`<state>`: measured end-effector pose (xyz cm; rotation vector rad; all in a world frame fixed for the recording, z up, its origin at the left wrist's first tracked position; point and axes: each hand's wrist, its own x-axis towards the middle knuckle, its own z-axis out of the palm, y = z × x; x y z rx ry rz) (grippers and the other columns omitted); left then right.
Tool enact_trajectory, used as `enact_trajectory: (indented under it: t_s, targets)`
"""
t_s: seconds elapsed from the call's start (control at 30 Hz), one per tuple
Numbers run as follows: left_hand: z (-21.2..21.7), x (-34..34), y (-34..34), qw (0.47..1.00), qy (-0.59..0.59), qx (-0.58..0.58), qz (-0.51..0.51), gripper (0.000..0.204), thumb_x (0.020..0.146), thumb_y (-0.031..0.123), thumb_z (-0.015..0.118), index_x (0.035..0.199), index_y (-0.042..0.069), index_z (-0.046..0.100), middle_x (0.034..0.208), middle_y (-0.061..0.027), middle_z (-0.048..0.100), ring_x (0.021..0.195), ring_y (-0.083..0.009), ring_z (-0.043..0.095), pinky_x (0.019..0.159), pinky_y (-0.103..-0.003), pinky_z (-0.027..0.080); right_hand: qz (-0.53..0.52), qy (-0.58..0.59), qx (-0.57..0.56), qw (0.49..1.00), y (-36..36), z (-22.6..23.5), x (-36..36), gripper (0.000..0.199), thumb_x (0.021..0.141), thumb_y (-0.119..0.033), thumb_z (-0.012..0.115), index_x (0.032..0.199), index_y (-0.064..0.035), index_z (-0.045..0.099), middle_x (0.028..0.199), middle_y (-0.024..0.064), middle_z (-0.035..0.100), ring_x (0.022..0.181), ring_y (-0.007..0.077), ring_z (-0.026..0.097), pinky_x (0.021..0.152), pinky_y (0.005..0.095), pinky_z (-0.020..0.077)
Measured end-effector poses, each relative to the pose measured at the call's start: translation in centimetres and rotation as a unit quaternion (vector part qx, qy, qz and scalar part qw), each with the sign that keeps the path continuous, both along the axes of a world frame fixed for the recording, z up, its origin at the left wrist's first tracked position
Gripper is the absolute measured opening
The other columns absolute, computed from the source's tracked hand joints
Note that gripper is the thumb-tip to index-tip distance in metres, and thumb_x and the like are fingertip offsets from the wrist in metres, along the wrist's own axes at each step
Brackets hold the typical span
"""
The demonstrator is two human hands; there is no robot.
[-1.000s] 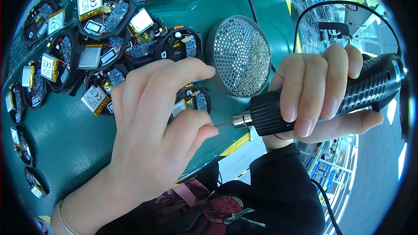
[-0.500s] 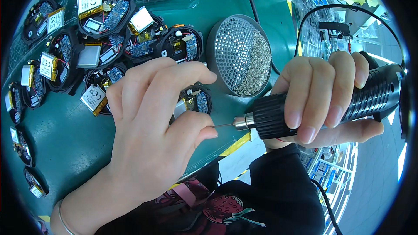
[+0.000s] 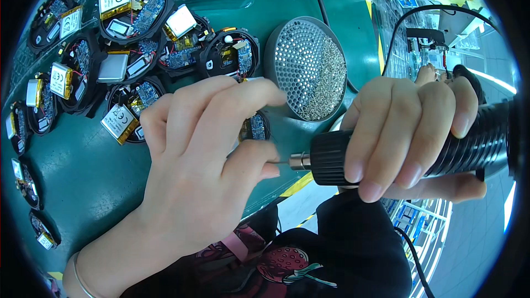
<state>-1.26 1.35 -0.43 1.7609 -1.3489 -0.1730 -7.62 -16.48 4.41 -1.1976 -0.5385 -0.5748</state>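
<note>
A worker's right hand (image 3: 411,132) wraps closed around a black electric screwdriver (image 3: 441,152), its thin bit pointing left at the left hand (image 3: 204,160). That hand's fingers curl over a small round circuit assembly (image 3: 255,127); its grip is hidden. Beyond the knuckles sits a round grey screw tray (image 3: 309,74).

A thin bracelet (image 3: 79,276) circles the left wrist. The dark top (image 3: 309,254) carries what appears to be a strawberry print (image 3: 281,270).

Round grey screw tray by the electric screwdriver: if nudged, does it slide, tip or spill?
The screw tray sits flat and wide on the green mat, so it would probably slide, not tip. Its loose screws lie heaped to one side, so they likely shift or spill if jolted.
</note>
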Motion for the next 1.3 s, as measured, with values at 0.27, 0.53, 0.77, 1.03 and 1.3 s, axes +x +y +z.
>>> enact_trajectory:
  t_s: [0.27,0.53,0.77,1.03,1.3]
  targets:
    - [0.4,-0.3,-0.2,0.994,-0.035,0.080,0.069,0.054,0.065,0.028,0.076,0.112,0.006,0.060,0.132,-0.0113,0.045,0.105,-0.0266,0.047,0.093,-0.042,0.027,0.001,-0.038,-0.205,0.978,-1.7,0.1,-0.2,0.072,0.085,-0.061,0.057,0.111,0.0039,0.039,0.083,0.0127,0.057,0.055,0.0191,0.062,0.042,0.0266,0.0522]
    - [0.1,-0.4,-0.2,0.995,-0.026,0.072,0.068,0.051,0.064,0.026,0.077,0.108,0.005,0.061,0.128,-0.0091,0.048,0.105,-0.0247,0.049,0.093,-0.042,0.027,-0.001,-0.040,-0.218,0.975,-1.5,-0.4,-0.1,0.070,0.085,-0.061,0.056,0.111,0.0019,0.036,0.084,0.0130,0.057,0.055,0.0192,0.062,0.044,0.0277,0.0537]
    - [-0.3,-0.1,0.0,0.998,-0.008,0.053,0.045,0.051,0.064,0.020,0.076,0.107,0.001,0.060,0.116,-0.0104,0.052,0.102,-0.0257,0.050,0.086,-0.039,0.033,-0.025,-0.015,-0.195,0.980,0.8,-0.5,1.0,0.066,0.086,-0.060,0.056,0.111,-0.0016,0.036,0.079,0.0120,0.060,0.055,0.0201,0.062,0.046,0.0311,0.0543]
    - [-0.2,-0.4,-0.3,0.999,-0.013,0.030,0.028,0.054,0.063,0.015,0.076,0.111,-0.001,0.057,0.115,-0.0116,0.052,0.103,-0.0295,0.049,0.085,-0.041,0.035,-0.118,-0.115,-0.310,0.936,-4.2,-0.7,1.3,0.068,0.068,-0.078,0.058,0.107,-0.0222,0.057,0.131,0.0154,0.039,0.121,0.0422,0.031,0.103,0.0566,0.0166]
    - [-0.5,1.1,-0.4,0.989,-0.135,-0.023,0.057,0.048,0.065,0.011,0.074,0.109,0.001,0.057,0.121,-0.0131,0.055,0.106,-0.0339,0.055,0.086,-0.044,0.041,-0.043,-0.026,-0.076,0.996,-3.9,1.6,-0.2,0.082,0.079,-0.071,0.055,0.131,-0.0078,0.045,0.129,0.0170,0.048,0.086,0.0257,0.060,0.078,0.0437,0.0534]
